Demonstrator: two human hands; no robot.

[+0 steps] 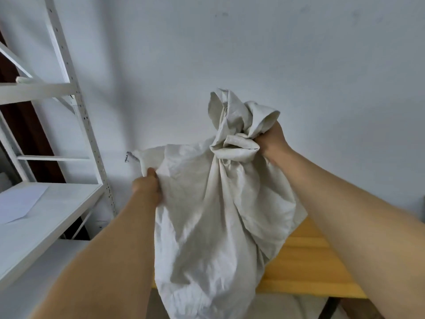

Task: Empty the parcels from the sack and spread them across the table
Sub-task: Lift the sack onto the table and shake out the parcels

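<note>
Right now the crumpled off-white cloth sack [213,215] hangs lengthwise above the yellow wooden table [305,261]; right hand [272,139] clenches its upper bunch, left hand [148,187] pinches the side lower down.

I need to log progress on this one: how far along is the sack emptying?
Barely begun. Both hands grip the cloth sack above the wooden table: the right hand at its bunched top, the left hand on its side. No parcels are visible, so tipping out and spreading remain.

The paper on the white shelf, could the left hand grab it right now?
Probably not right now. The left hand is busy gripping the sack, which the right hand also holds up. The paper lies uncovered on the shelf to the left, so only letting go would free it.
</note>
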